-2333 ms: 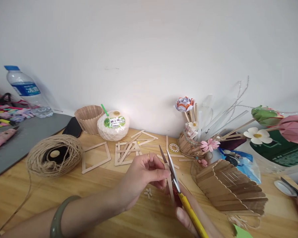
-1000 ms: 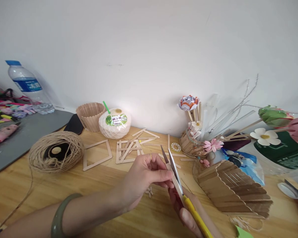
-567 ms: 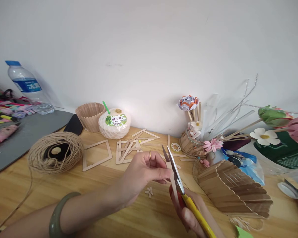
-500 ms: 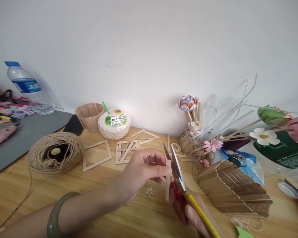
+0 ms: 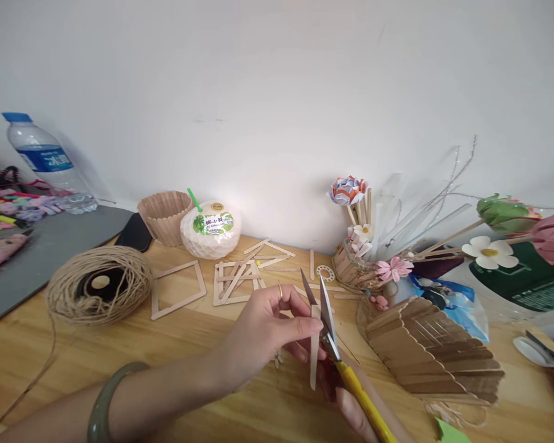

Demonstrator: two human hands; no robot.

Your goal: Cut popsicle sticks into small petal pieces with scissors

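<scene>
Frames (image 5: 178, 304) lie ahead; my left fingers (image 5: 300, 328) pinch a stick (image 5: 314, 364), right fingers (image 5: 352, 411) grip scissors (image 5: 333, 351) facing the table's back edge (image 5: 303, 254).

Your long metal scissors (image 5: 336, 357) pair silver-grey blades with a bright yellow handle, next to a plain pale-beige flat wooden stick (image 5: 314, 354). You wear a smooth grey-green round bangle (image 5: 102, 397) and a thin gold ring (image 5: 280, 291). Your honey-coloured wooden desk (image 5: 249, 418) has streaky grain. To your left, the tan coil of twine (image 5: 74, 283) circles a black core, and the clear plastic bottle (image 5: 50, 163) carries a blue cap and white characters on blue. Your white round coconut (image 5: 210, 243) shows a diamond pattern and green-and-white label; your white-petalled flower (image 5: 489, 253) has a yellow centre.
</scene>
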